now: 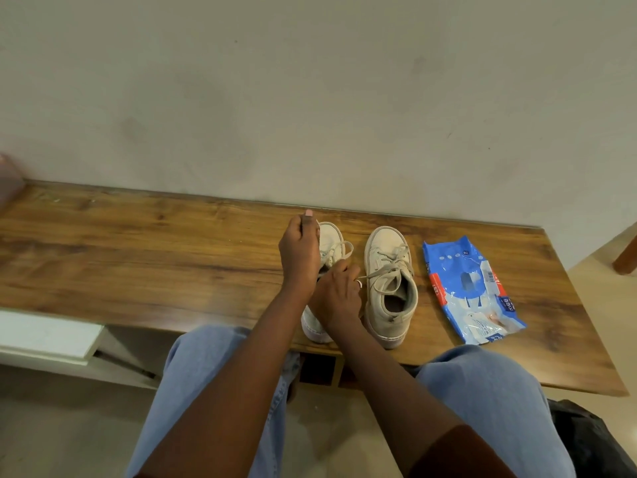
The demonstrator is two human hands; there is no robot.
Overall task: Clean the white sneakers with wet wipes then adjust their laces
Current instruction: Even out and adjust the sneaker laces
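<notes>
Two white sneakers stand side by side on the wooden table (pixel 138 243), toes toward the wall. Both my hands work over the left sneaker (pixel 331 240) and hide most of it. My left hand (pixel 299 252) is raised above its toe end with fingers curled, pulling a lace upward. My right hand (pixel 339 298) sits over its tongue and pinches a lace loop (pixel 344 251). The right sneaker (pixel 389 284) stands untouched, its laces loose and spread. A blue wet wipes pack (pixel 468 288) lies flat to the right of the shoes.
The table backs against a plain wall (pixel 310 98). My knees in blue jeans (pixel 489 391) are at the table's front edge. A white shelf board (pixel 44 336) sits low at the left, a dark bag (pixel 593 439) at the bottom right.
</notes>
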